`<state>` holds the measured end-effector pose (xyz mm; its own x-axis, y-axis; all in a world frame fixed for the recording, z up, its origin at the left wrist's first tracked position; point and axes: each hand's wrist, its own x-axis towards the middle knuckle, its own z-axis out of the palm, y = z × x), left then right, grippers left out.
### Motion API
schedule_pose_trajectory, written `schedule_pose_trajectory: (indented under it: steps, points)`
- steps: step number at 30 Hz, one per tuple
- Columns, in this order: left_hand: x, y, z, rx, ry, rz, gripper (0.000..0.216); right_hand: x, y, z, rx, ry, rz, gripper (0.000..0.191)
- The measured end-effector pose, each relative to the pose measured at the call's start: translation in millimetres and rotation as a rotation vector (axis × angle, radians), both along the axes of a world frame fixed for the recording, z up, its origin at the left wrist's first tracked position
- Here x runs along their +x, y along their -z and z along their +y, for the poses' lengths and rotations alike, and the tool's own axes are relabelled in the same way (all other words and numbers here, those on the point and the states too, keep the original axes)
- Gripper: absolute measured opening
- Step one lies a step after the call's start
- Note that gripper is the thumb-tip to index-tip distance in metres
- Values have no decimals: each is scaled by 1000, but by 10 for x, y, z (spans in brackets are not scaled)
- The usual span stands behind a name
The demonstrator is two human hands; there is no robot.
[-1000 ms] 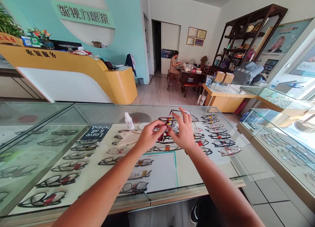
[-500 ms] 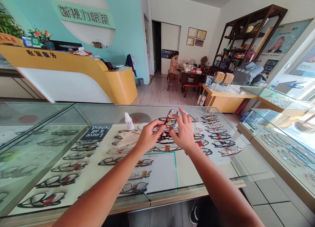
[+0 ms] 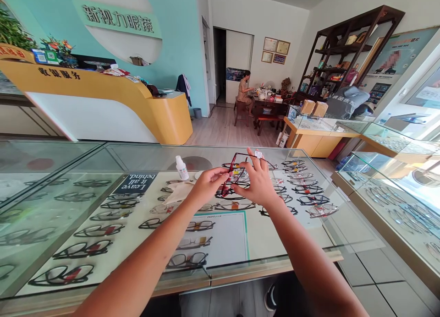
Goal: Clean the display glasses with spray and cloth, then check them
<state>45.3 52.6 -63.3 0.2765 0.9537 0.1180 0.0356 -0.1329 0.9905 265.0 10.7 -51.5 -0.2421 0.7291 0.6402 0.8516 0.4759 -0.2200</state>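
Observation:
Over the glass counter, my left hand (image 3: 212, 183) pinches the front of a pair of dark red eyeglasses (image 3: 232, 164) between thumb and fingers. The frame is turned roughly upright, with one temple arm stretching to the right. My right hand (image 3: 257, 183) is closed on the same eyeglasses, fingers by the temple and thumb near the lower rim; its exact contact is partly hidden. A small white tag (image 3: 258, 155) shows by the right fingers. Left of my hands, a white bottle (image 3: 182, 168) stands on the glass beside a pale cloth (image 3: 176, 192).
The glass display counter (image 3: 275, 243) holds rows of eyeglasses and a dark printed card (image 3: 134, 184). Another glass case (image 3: 395, 216) runs along the right. Beyond is a yellow reception desk (image 3: 172, 120). A seated person (image 3: 244, 90) is at a table in the back.
The eyeglasses have tilted slightly, showing more of the red rim, and my right thumb has shifted a little left and down. The view has moved slightly.

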Motion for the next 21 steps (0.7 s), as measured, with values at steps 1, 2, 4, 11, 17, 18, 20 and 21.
schedule_pose_trajectory:
  steps: [1, 2, 4, 11, 17, 18, 20, 21]
  points:
    - [-2, -13, -10, -4, 4, 3, 67, -1, 3, 1, -2, -1, 1, 62]
    - [-2, -24, -19, -3, 7, 6, 67, -3, 5, 2, -4, -1, 2, 61]
    - [-1, -29, -27, 6, 7, 7, 66, -6, 7, 2, -7, -4, 2, 61]
    - [5, 33, 23, -40, -52, -113, 72, 0, -4, 13, -30, -9, 14, 62]
    - [-20, -82, 14, -54, -163, -215, 75, 40, 32, 66, 2, -6, 47, 45]
    - [-35, -104, 16, -50, -188, -237, 74, 49, 40, 74, 6, 1, 55, 41]
    - [-73, -140, 32, -30, -245, -292, 71, 64, 52, 85, 7, 15, 64, 33]
    - [-93, -152, 44, -19, -276, -322, 70, 69, 57, 89, 9, 18, 61, 29]
